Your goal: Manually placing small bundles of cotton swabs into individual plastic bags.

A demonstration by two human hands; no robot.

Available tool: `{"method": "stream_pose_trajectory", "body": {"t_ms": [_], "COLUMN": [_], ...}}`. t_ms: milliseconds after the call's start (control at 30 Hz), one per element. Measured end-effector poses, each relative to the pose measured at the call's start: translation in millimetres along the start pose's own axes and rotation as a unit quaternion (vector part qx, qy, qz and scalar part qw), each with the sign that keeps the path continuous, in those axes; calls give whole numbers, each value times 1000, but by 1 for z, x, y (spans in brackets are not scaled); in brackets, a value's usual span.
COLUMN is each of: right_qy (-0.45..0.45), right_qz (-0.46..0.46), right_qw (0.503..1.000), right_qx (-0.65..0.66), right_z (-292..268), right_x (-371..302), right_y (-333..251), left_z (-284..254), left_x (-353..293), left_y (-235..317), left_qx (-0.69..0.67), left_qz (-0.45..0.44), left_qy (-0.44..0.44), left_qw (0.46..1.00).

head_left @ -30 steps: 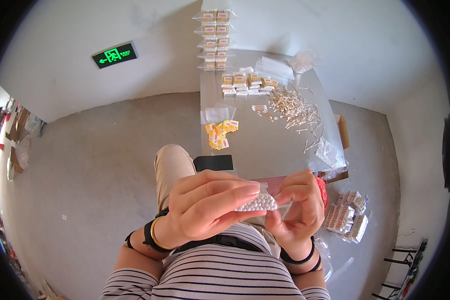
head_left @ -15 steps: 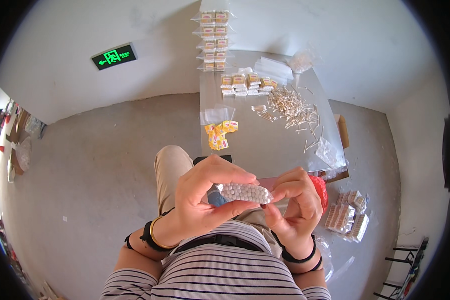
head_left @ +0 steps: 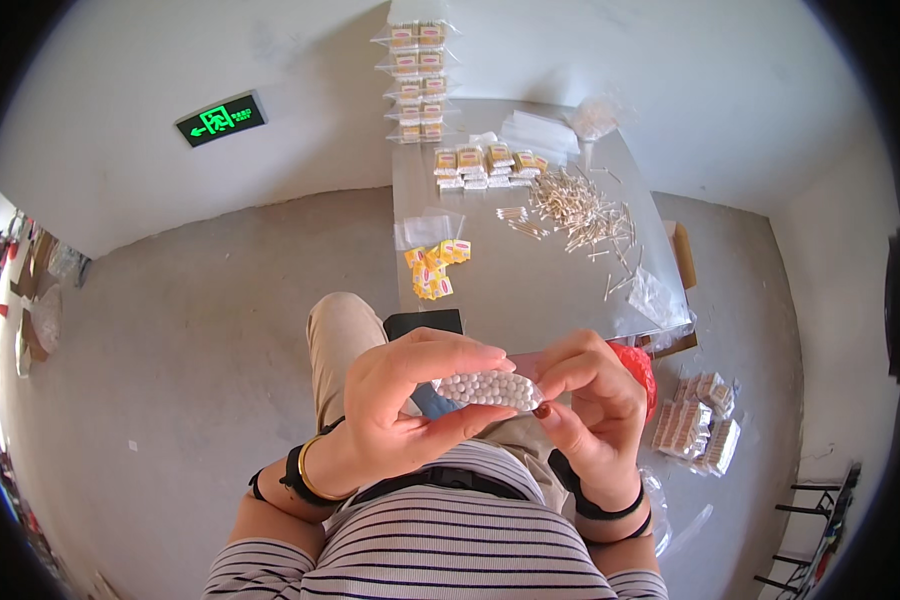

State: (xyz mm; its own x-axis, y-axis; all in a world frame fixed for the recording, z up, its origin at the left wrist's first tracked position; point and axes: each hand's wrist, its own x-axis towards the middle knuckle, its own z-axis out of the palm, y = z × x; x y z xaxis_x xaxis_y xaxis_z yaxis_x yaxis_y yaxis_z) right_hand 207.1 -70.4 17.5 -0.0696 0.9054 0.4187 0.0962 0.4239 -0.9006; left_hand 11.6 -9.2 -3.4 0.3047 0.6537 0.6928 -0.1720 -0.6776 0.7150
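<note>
A small clear bag packed with cotton swabs is held above my lap, its white swab tips facing up toward me. My left hand is closed around the pack, fingers along the far side and thumb along the near side. At the pack's right end, my right hand pinches the edge of the clear film between thumb and fingers. Beyond my hands, yellow cards lie on the metal table near its left edge, with clear empty bags just behind them.
Loose cotton swabs are heaped at the table's right. Finished-looking packs lie in rows behind, beside a tall stack of bagged packs. A red bag hangs by the table's near right corner; more bundles sit on the floor.
Both hands keep their hold on the swab pack. My right thumb and fingers have shifted slightly at the film's end. The whole view has moved a little.
</note>
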Motion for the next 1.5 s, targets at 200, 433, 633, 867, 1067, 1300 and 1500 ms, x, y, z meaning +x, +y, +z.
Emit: {"method": "stream_pose_trajectory", "body": {"t_ms": [200,433,633,867,1067,1300,1500], "right_qy": [-16,-43,-44,-64,-68,-65,-66], "right_qz": [136,161,197,183,180,178,181], "right_qw": [974,951,935,941,954,964,964], "right_qx": [180,260,292,277,230,186,186], "right_z": [-1,-6,-6,-5,-2,-2,-1], "right_x": [7,16,19,14,11,12,12], "right_y": [5,19,22,22,16,11,8], "left_z": [-2,4,4,5,6,8,8], "left_x": [-1,3,3,6,6,6,7], "left_y": [-6,-6,-10,-11,-12,-13,-13], "left_qx": [-17,-139,-150,-150,-142,-131,-139], "left_qz": [-47,-197,-214,-228,-212,-211,-209], "left_qy": [-31,30,33,56,60,65,66], "left_qw": [998,970,965,960,965,966,966]}}
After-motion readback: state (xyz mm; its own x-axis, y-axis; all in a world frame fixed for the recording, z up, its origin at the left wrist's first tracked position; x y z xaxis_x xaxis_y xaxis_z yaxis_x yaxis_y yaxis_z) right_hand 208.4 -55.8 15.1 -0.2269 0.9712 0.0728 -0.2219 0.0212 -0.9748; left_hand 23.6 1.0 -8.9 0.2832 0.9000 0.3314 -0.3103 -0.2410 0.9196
